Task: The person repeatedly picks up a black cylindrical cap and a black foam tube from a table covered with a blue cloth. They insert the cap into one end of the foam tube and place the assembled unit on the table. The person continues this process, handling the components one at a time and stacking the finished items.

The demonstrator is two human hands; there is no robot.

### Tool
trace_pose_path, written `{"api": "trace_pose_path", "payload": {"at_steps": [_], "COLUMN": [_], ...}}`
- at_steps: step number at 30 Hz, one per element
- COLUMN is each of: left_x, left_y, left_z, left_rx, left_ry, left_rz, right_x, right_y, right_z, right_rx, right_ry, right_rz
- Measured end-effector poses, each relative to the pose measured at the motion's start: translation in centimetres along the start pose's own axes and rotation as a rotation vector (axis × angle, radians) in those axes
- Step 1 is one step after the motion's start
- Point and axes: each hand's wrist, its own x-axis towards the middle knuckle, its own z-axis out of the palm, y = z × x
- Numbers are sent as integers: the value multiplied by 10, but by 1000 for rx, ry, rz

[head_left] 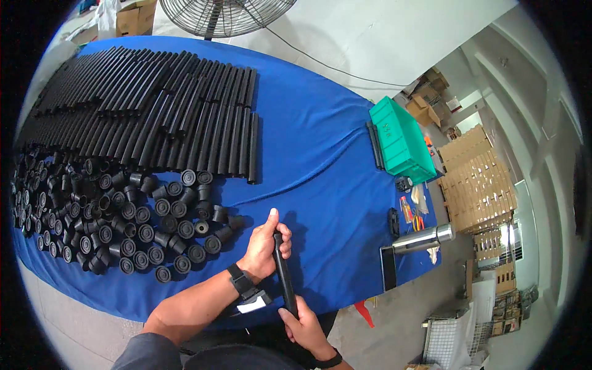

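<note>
Two hands grip one black tube point(285, 276) that stands nearly upright over the near edge of the desk point(320, 179), which is covered in blue cloth. The left hand point(264, 243) is wrapped around the tube's upper end with the thumb lying along it, and the right hand point(302, 327) is curled tight around its lower end. A black wrist strap point(239, 279) with a white tag sits on the left forearm.

One green plastic bin point(401, 140) stands at the far right edge of the desk; its opening faces away, so what it holds cannot be made out. Beside its left wall lies a dark flat strip point(375, 145). Cardboard boxes point(425, 98) are stacked on the floor beyond the bin, and more boxes point(135, 18) sit past the desk's far left corner, partly cut off by the rim.

Long black tubes point(154, 105) lie in close rows across the left of the desk, and a heap of short black caps point(123, 216) spreads in front of them, near the left hand. A shiny metal cylinder point(425, 237) rests at the right edge, with small hand tools point(410, 213) just beyond it, too small to tell apart. A standing fan point(225, 13) is cut off at the top.
</note>
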Motion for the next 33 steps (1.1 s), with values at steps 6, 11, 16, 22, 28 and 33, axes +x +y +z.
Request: {"api": "trace_pose_path", "payload": {"at_steps": [6,11,16,22,28,33], "left_x": [2,2,-1,5,-2,-8], "left_y": [-1,1,1,-2,-6,2], "left_z": [-4,-4,7,-6,17,24], "left_rx": [-23,-24,16,-56,272,750], "left_ry": [-33,-117,-90,-241,-110,-79], "left_rz": [-25,-13,16,-39,103,152], "right_x": [-1,1,6,1,4,3], "right_y": [4,6,14,3,8,13], "right_z": [2,-4,-7,-29,-29,-38], "right_rx": [-105,-31,-196,807,993,888], "right_ry": [57,32,160,-388,-485,-415], "right_rz": [-71,-61,-231,167,125,135]}}
